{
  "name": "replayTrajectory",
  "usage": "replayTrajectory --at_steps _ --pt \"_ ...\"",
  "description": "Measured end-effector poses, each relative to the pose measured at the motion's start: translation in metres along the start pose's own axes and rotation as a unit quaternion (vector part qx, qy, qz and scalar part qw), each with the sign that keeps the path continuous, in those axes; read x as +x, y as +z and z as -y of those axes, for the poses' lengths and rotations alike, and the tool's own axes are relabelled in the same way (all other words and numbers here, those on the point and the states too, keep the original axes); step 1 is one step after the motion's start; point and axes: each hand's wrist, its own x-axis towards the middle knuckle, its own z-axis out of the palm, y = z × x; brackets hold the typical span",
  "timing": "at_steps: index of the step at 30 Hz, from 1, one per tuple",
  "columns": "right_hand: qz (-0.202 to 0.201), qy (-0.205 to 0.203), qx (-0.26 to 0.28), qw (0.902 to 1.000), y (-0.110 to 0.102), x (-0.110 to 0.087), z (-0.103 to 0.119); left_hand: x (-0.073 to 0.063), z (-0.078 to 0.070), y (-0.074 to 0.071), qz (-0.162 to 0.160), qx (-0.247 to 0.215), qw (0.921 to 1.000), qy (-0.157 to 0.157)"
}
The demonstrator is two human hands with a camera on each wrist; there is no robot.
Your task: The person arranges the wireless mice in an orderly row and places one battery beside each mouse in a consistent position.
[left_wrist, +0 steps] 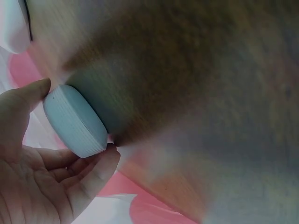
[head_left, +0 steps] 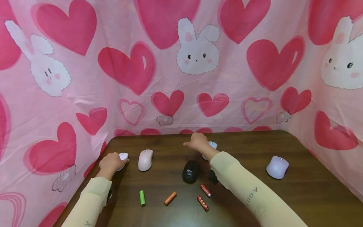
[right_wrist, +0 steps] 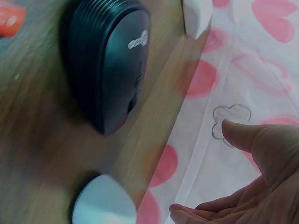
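My left hand (head_left: 111,162) is at the table's left side, with thumb and fingers on opposite sides of a white computer mouse (left_wrist: 77,121), gripping it. In the head view only part of that mouse shows past the hand. Toward the back edge, my right hand (head_left: 197,142) hovers with nothing in it, thumb held away from the fingers in the right wrist view. Nearest to it is a pale blue-white mouse (head_left: 213,145), partly covered by the forearm. A black mouse (head_left: 191,171) lies closer to the front, left of the right sleeve.
A pale pink mouse (head_left: 145,160) lies right of the left hand, and a lavender mouse (head_left: 277,167) at the far right. Toward the front are a green battery (head_left: 142,198), an orange battery (head_left: 170,198) and two red batteries (head_left: 202,203). Heart-patterned cloth (head_left: 198,85) surrounds the table (head_left: 244,142).
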Motion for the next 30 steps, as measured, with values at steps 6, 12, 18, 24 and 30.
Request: replayTrajectory --at_steps 6,12,18,24,30 --pt "0.001 0.031 0.006 0.9995 -0.003 -0.002 -0.018 0.000 0.000 0.000 0.009 0.000 0.9999 -0.011" --pt "0.001 0.056 0.002 0.9984 -0.006 -0.004 -0.037 0.002 0.000 -0.001 0.013 0.006 0.9998 -0.013" --pt "-0.001 0.068 0.004 0.9977 -0.008 -0.006 -0.053 0.001 -0.001 -0.002 0.017 0.009 0.9998 -0.009" --pt "-0.001 0.084 0.003 0.9964 -0.001 -0.007 -0.066 -0.002 0.001 -0.003 0.011 0.010 0.9999 -0.001" --pt "0.004 0.097 0.018 0.9951 0.007 -0.010 -0.075 -0.006 0.001 -0.009 0.001 0.024 0.9997 0.008"
